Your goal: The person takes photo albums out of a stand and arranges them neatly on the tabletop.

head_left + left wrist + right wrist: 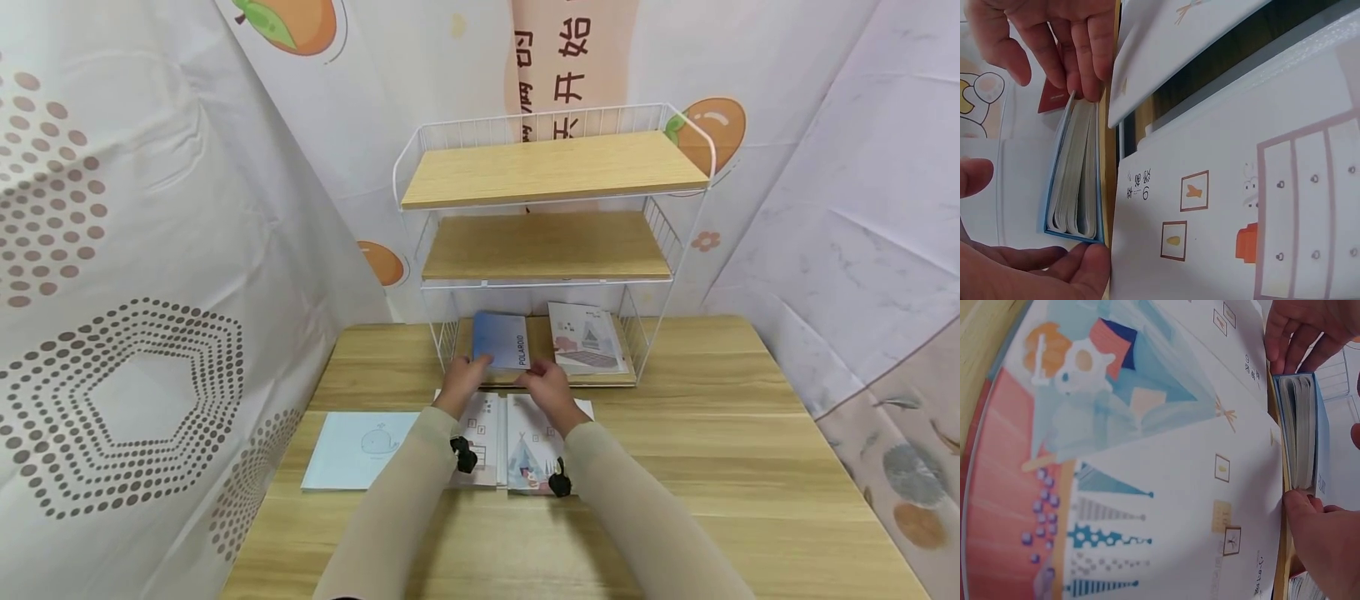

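A blue photo album marked POLAROID lies on the bottom shelf of the rack, its page edges facing forward. My left hand is at its left end; the fingers touch that end, and the thumb is raised over the cover. At the opposite end, the fingertips of my right hand touch the front corner. In the left wrist view, the album's pages show between both hands. A white illustrated album lies to the right on the same shelf.
A white wire rack with wooden shelves stands at the back of the table. Two illustrated albums, left and right, lie under my forearms. Farther left is a pale album with a whale drawing. Printed cloth hangs around.
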`<state>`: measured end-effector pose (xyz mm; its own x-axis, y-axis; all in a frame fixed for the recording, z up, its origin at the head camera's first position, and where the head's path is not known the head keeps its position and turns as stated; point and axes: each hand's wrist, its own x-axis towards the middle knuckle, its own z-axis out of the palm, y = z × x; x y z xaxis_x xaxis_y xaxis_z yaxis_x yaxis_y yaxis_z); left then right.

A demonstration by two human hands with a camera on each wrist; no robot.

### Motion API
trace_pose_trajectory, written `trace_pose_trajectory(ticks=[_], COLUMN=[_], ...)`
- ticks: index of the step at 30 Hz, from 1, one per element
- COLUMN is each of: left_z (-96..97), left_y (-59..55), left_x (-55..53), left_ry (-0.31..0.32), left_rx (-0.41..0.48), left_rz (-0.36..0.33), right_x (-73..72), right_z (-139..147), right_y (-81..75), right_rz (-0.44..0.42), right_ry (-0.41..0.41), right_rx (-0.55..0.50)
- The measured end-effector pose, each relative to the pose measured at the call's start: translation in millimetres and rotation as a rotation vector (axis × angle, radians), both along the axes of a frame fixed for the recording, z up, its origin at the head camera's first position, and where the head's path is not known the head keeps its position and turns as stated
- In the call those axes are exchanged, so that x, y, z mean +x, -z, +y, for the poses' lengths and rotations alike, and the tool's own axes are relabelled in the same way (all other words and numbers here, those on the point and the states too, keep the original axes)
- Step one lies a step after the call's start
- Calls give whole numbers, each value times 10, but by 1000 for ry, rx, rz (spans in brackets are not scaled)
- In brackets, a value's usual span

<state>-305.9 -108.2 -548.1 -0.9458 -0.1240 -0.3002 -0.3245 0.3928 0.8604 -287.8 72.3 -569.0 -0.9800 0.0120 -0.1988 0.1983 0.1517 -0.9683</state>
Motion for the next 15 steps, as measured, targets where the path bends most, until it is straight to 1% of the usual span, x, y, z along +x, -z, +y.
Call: trace_pose_trajectory(ticks=[4, 10, 15], left_z=[-11, -17, -27], left_y=[-2, -11, -29], left_x=[14, 26, 22], left_ry=[8, -1, -23], left_rx=[-13, -25, -104], left_rz=[-9, 27, 38], right_x=[-1, -11, -15], right_z=[2, -8, -20], right_y=[-3, -9, -30], right_rz=[6, 18, 30], right_ry=[26, 51, 56], right_rx=[49, 131, 156])
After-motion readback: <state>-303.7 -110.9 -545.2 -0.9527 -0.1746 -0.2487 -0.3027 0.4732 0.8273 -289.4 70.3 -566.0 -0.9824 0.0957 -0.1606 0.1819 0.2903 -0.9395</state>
